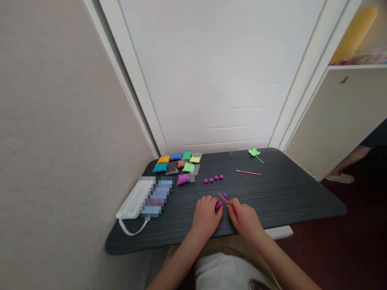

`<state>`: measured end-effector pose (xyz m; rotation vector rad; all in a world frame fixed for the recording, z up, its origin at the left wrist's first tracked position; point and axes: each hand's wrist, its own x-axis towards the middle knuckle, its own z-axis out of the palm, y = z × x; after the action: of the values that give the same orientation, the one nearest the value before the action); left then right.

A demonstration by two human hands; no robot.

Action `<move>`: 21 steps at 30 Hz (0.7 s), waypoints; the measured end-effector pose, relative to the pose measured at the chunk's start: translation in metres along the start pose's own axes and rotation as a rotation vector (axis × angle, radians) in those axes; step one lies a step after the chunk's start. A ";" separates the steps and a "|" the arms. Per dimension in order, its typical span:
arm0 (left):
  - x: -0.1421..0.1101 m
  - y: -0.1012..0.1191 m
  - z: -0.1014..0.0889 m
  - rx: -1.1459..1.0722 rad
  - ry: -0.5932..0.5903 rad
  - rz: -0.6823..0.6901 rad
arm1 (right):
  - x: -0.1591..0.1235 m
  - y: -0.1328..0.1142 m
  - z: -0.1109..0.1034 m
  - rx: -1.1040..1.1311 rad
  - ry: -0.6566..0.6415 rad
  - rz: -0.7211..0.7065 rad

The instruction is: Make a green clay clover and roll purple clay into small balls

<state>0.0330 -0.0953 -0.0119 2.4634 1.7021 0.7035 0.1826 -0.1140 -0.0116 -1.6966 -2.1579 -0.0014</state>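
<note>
My left hand (207, 215) rests low on the dark table, its thumb and fingers closed around a lump of purple modelling clay (219, 205). Between the fingers of my right hand (245, 219) is a pink clay tool (223, 197), slanting up and left over the purple lump. Whether its blade touches the clay I cannot tell. Just beyond the tool sits a small purple clay ball (225, 195). Farther back, several purple balls (211, 180) form a short row. A second pink clay tool (248, 172) lies to their right.
Several clay packets in various colours, among them an opened purple one (183, 179), lie at the back left. A phone (159, 197) and a white cabled device (133, 201) occupy the left side. A green clay clover (254, 152) lies at the back right. A person's foot (340, 177) shows beyond the table (287, 193).
</note>
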 end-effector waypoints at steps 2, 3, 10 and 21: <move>-0.001 0.000 0.001 -0.004 0.004 -0.017 | -0.003 0.001 0.000 0.035 -0.023 -0.034; -0.001 0.000 0.001 -0.006 0.009 -0.024 | -0.003 0.001 0.001 0.039 -0.029 -0.045; 0.000 -0.001 0.001 -0.009 0.012 -0.012 | -0.003 -0.001 0.002 -0.042 -0.056 -0.083; 0.000 -0.001 0.003 -0.001 0.020 -0.005 | -0.002 -0.002 0.003 -0.112 -0.036 -0.120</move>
<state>0.0336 -0.0944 -0.0153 2.4587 1.7135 0.7302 0.1802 -0.1160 -0.0147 -1.6355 -2.3229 -0.1275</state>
